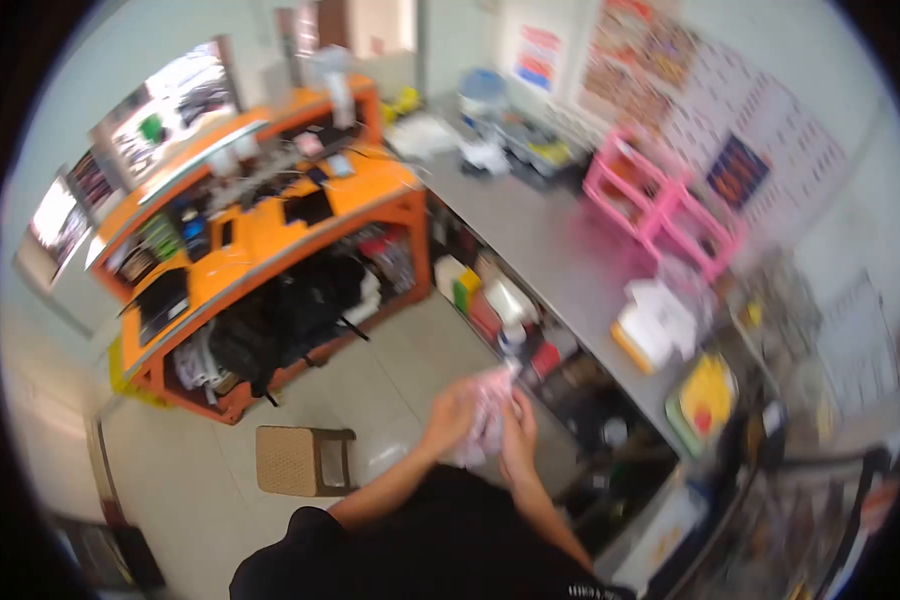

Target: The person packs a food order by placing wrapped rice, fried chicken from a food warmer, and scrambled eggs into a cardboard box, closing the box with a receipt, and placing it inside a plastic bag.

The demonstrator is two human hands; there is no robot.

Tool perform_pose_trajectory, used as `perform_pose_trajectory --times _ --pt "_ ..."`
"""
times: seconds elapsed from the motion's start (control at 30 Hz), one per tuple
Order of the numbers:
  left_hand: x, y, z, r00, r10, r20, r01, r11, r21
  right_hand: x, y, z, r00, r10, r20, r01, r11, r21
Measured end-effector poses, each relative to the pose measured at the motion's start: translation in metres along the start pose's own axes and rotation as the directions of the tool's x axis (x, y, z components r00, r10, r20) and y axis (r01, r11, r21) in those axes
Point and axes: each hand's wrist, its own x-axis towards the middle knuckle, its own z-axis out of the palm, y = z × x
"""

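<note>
Both hands are together in front of my body, low in the middle of the view. Between them is a crumpled pink-and-white cloth or wrapper (pixel 485 415), slightly blurred. My left hand (pixel 453 415) is closed on its left side. On its right side my right hand (pixel 517 428) is closed too, with the fingers pointing up along the edge. A small white tip (pixel 512 366) shows at the top of the pink item; I cannot tell what it is.
A grey counter (pixel 540 235) runs along the right, carrying a pink rack (pixel 660 205), a white box (pixel 655 325) and a yellow item (pixel 708 395). An orange workbench (pixel 270 240) stands at the left. A brown stool (pixel 290 460) is on the floor. Below the counter are cluttered shelves.
</note>
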Motion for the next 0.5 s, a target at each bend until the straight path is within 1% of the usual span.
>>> perform_pose_trajectory --times 0.03,0.07,0.1,0.13,0.2,0.23,0.33,0.43,0.5 --pt "0.008 0.021 -0.004 0.981 -0.185 0.051 0.19 0.972 -0.14 0.004 -0.004 0.002 1.0 -0.011 0.008 0.011 1.0 0.006" --pt "0.016 0.033 -0.005 0.954 -0.283 0.102 0.3 0.92 -0.252 0.012 0.005 -0.003 0.997 -0.079 0.0 0.079 0.996 -0.042" --pt "0.024 0.044 0.002 0.932 -0.329 0.153 0.362 0.866 -0.344 0.025 0.01 -0.011 0.988 -0.152 0.008 0.152 0.984 -0.094" --pt "0.032 0.055 0.01 0.905 -0.373 0.203 0.425 0.799 -0.426 0.027 0.0 -0.019 0.996 -0.09 -0.022 0.09 0.996 -0.01" --pt "0.044 0.077 0.017 0.892 -0.362 0.27 0.451 0.689 -0.568 0.026 -0.034 -0.016 1.0 0.012 -0.028 -0.007 0.985 0.172" --pt "0.049 0.08 0.023 0.888 -0.348 0.3 0.459 0.702 -0.544 0.027 -0.049 -0.018 0.999 0.022 -0.044 -0.012 0.976 0.216" --pt "0.059 0.113 0.057 0.863 -0.325 0.386 0.498 0.672 -0.549 0.037 -0.086 -0.044 0.997 0.053 -0.065 -0.023 0.921 0.39" --pt "0.077 0.131 0.09 0.827 -0.266 0.495 0.534 0.644 -0.547 0.043 -0.124 -0.062 0.988 -0.025 -0.154 0.08 0.927 0.365" --pt "0.091 0.143 0.117 0.802 -0.237 0.548 0.552 0.642 -0.532 0.048 -0.151 -0.078 0.972 -0.132 -0.195 0.189 0.93 0.314"
